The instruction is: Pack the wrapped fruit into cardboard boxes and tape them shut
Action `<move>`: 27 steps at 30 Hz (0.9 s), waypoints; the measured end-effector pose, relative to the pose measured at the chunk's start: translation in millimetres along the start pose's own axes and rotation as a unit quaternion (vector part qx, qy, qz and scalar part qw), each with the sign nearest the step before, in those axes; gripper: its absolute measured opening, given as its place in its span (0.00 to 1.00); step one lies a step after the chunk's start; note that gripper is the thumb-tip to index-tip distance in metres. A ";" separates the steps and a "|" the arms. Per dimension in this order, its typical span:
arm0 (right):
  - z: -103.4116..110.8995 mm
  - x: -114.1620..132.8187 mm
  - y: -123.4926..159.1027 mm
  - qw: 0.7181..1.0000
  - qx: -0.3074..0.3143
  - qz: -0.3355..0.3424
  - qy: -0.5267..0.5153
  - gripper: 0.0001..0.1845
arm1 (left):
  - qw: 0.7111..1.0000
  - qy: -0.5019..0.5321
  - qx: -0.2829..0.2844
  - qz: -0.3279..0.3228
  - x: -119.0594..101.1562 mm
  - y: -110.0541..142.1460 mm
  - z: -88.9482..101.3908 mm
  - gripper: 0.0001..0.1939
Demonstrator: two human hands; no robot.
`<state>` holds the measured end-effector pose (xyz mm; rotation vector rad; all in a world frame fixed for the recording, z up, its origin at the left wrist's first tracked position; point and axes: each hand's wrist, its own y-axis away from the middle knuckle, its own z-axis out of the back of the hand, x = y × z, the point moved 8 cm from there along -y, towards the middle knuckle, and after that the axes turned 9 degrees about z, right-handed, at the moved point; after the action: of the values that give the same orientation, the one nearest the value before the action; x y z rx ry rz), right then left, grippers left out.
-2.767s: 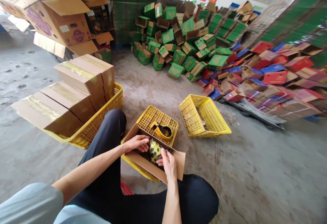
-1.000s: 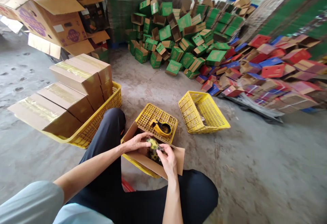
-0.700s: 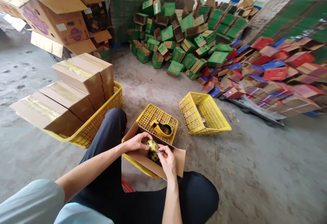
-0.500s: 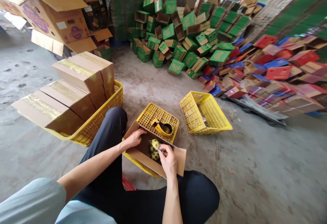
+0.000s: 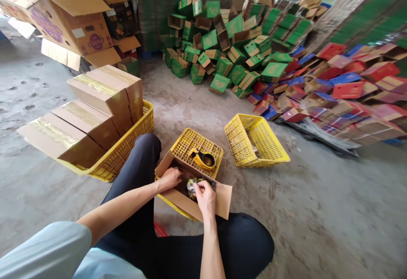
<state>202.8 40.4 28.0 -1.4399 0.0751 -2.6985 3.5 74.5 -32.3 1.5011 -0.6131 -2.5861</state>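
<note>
An open cardboard box (image 5: 181, 199) sits tilted between my legs on a yellow crate. My right hand (image 5: 206, 196) reaches into it, thumb and fingers pinched on a clear plastic bag (image 5: 191, 184) of yellow, dark-spotted round items. The bag is low in the box, partly behind my fingers. My left hand (image 5: 171, 178) is over the box's left end with its fingers curled down inside; what they hold, if anything, is hidden. Just beyond the box, a yellow and black tape dispenser (image 5: 203, 159) rests on an upturned yellow crate (image 5: 182, 140).
At left, a yellow crate (image 5: 119, 156) carries several taped cardboard boxes (image 5: 92, 113). Another yellow crate (image 5: 257, 140) stands tilted at right. Heaps of green boxes (image 5: 219, 83) and red and blue boxes (image 5: 348, 90) cover the floor behind. Large open cartons (image 5: 73, 29) are stacked at far left.
The bag has gone lower into the box with my right hand. My left hand has moved from the box's far-left wall further inside, its fingers now more curled.
</note>
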 end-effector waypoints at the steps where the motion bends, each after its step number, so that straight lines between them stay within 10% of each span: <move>1: -0.4 -0.7 0.2 1.000 0.004 -0.006 -0.012 0.27 | 1.000 0.015 -0.005 -0.004 -3.2 0.4 4.3 0.09; 6: 0.7 0.2 -0.1 0.997 0.013 -0.027 -0.070 0.26 | 0.977 0.209 -0.027 0.021 -7.9 1.7 27.7 0.19; 12: -3.6 16.6 -1.9 0.996 0.056 -0.005 -0.073 0.28 | 0.866 0.485 0.104 0.068 -13.7 10.5 13.5 0.26; 17: -30.2 31.9 6.7 0.965 0.167 -0.014 -0.202 0.31 | 0.829 0.537 0.145 0.052 -26.1 16.8 2.9 0.29; 27: -40.3 34.4 10.6 0.945 0.149 -0.043 -0.289 0.28 | 0.823 0.542 0.168 0.030 -40.0 25.8 4.6 0.33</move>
<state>150.8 26.8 33.1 -2.0773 -0.4199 -2.1015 17.1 63.1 12.1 2.5740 -0.8852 -1.1761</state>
